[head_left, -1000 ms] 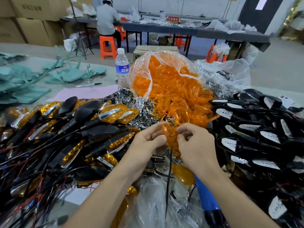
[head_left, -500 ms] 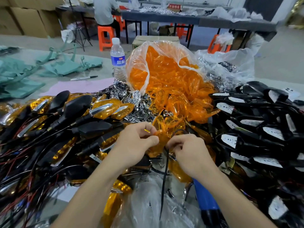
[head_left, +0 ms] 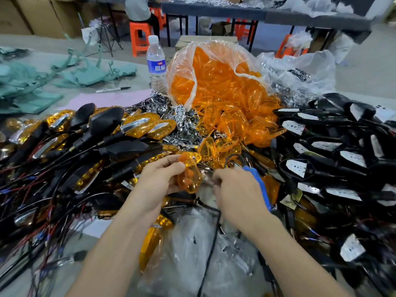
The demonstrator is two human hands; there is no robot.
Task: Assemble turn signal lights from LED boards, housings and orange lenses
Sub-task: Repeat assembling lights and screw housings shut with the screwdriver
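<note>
Currently held: left hand (head_left: 158,181) pinches one orange lens (head_left: 189,179), at centre over the heap.
Other grip: right hand (head_left: 237,194) curled beside blue tool (head_left: 260,185); whether it holds anything cannot be told.
Done: finished lights (head_left: 139,127) piled left.
Outstanding: apparently many lensless housings (head_left: 300,168) right; lens bag (head_left: 214,82) well stocked.

On the left, finished turn signals (head_left: 137,127) and tangled wires (head_left: 42,189) crowded the surface; black housings with LED boards (head_left: 325,146) filled the right, and the spilling bag of orange lenses (head_left: 214,82) blocked the way ahead. Open room lay over the clear plastic bag (head_left: 188,243) nearest the person and on the bare tabletop (head_left: 139,82) far left.
</note>
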